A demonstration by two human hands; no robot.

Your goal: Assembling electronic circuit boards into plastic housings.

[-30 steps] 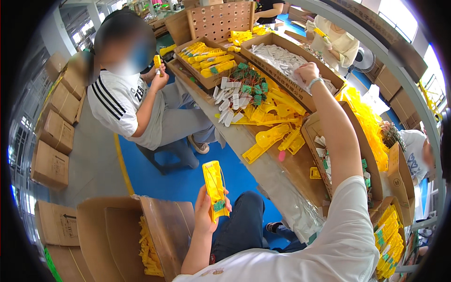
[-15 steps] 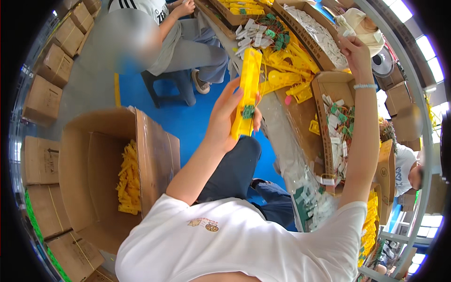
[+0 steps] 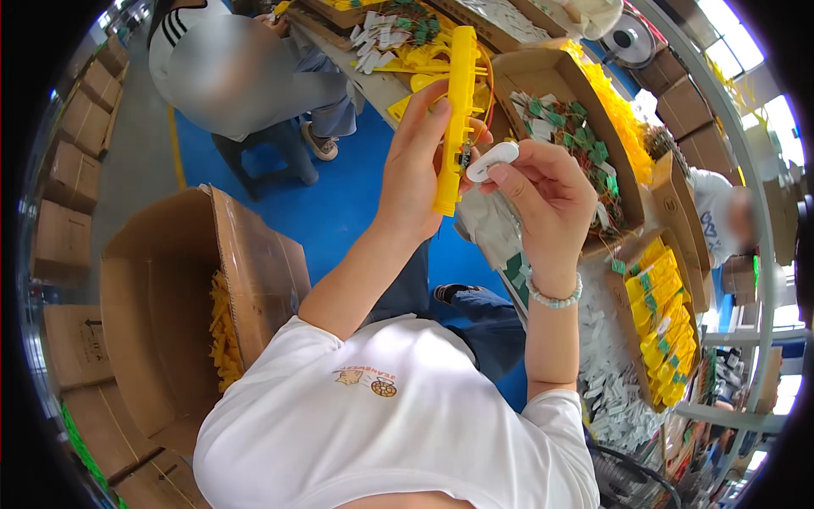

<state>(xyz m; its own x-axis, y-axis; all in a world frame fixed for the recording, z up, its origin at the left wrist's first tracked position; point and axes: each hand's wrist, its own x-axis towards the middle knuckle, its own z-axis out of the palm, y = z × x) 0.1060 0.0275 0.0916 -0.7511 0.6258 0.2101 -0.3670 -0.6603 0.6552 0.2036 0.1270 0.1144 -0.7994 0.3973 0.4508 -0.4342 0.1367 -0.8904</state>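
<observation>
My left hand (image 3: 415, 170) is closed round a long yellow plastic housing (image 3: 460, 102), held upright and slightly tilted. A small circuit board (image 3: 464, 155) shows on the housing's right side, and a thin red wire loops beside its upper part. Between the thumb and fingers of my right hand (image 3: 547, 191) is a small white oval plastic piece (image 3: 492, 161). The white piece is close to the circuit board; whether they touch I cannot tell. Some of my left fingers are hidden behind the housing.
A large cardboard box (image 3: 222, 254) with yellow parts stands at my left. On the bench, a carton (image 3: 632, 153) holds green boards and white pieces. Another carton (image 3: 619, 293) holds yellow housings. A co-worker (image 3: 229, 76) sits at the far left, and a fan (image 3: 629, 38) stands at the far right.
My right hand has come down and left from the far cartons, bringing the white piece beside the housing. My left hand has turned the housing so its side faces me. The view has shifted too.
</observation>
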